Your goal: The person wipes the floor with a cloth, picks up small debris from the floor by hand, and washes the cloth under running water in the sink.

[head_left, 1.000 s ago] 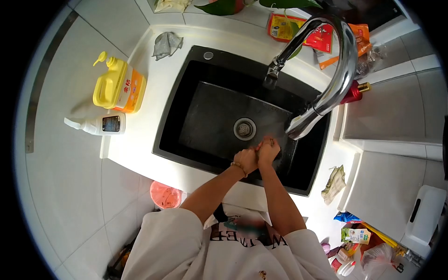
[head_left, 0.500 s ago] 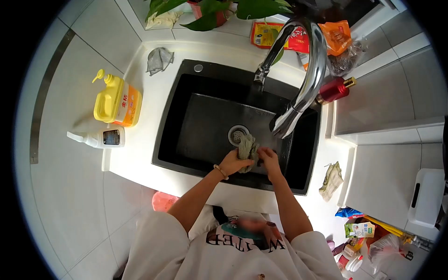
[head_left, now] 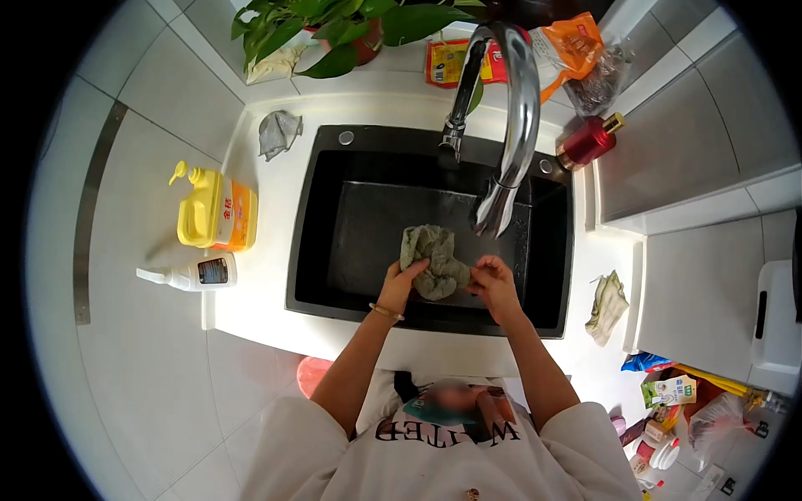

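Observation:
A crumpled grey-green cloth (head_left: pixel 433 260) hangs between both hands over the black sink (head_left: pixel 359 217), hiding the drain. Its left side is gripped by my left hand (head_left: pixel 401 284), thumb on top, with a beaded bracelet at the wrist. My right hand (head_left: pixel 493 284) pinches the cloth's right end with bent fingers. Just beyond the hands, the chrome faucet (head_left: pixel 520 108) arches over the sink, its lower end near the cloth's upper right.
Left of the sink stand a yellow detergent jug (head_left: pixel 219 209) and a white spray bottle (head_left: pixel 196 273). A grey rag (head_left: pixel 280 134) lies at the back left, another cloth (head_left: pixel 607 308) at the right. A red bottle (head_left: pixel 590 143) and a potted plant (head_left: pixel 359 42) are behind.
The cloth, hidden a second ago between the closed hands, has come up and opened out wider. My hands have moved apart, and the view has shifted.

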Tool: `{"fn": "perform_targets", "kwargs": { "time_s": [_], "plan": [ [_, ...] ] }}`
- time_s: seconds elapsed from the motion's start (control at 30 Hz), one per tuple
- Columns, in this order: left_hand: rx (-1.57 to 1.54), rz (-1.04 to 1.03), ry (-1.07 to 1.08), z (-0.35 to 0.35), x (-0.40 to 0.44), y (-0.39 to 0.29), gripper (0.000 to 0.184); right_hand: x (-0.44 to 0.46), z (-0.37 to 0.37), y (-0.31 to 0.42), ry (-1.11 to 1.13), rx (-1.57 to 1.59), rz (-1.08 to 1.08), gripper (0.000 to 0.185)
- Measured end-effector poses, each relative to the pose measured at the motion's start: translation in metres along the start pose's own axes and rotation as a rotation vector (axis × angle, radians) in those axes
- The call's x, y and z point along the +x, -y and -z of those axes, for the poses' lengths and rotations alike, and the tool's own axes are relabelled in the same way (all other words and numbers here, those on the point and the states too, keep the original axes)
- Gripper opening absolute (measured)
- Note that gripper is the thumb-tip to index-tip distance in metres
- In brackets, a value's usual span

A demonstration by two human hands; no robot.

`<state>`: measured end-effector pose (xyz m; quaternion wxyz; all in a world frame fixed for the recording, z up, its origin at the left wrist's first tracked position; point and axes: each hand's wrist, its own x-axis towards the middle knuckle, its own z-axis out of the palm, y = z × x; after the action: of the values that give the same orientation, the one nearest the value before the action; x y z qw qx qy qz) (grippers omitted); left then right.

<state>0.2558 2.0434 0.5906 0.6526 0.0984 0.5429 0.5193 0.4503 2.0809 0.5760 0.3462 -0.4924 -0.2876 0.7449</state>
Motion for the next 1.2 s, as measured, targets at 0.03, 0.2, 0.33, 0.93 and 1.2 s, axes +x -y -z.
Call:
{"fn": "perform_targets", "kwargs": {
  "time_s": [0.03, 0.2, 0.33, 0.93, 1.2],
  "plan": [
    [0.016, -0.001, 0.039, 0.002, -0.001, -0.002, 0.039, 0.0, 0.002, -0.001, 0.01, -0.053, -0.017, 0.006],
    [0.139, -0.081, 0.134, 0.009, -0.004, -0.006, 0.038, -0.005, -0.01, 0.012, 0.026, -0.263, 0.071, 0.024],
    [0.172, -0.136, 0.175, -0.002, -0.014, -0.002, 0.035, -0.014, -0.034, 0.037, 0.079, -0.436, -0.057, 0.037],
    [0.226, -0.337, 0.076, 0.002, -0.002, 0.009, 0.017, -0.01, -0.014, 0.029, 0.058, -0.139, 0.059, 0.033],
    [1.006, -1.044, -0.07, -0.018, -0.051, -0.04, 0.018, -0.039, -0.017, 0.041, -0.047, -0.785, 0.726, 0.026]
  ]
}}
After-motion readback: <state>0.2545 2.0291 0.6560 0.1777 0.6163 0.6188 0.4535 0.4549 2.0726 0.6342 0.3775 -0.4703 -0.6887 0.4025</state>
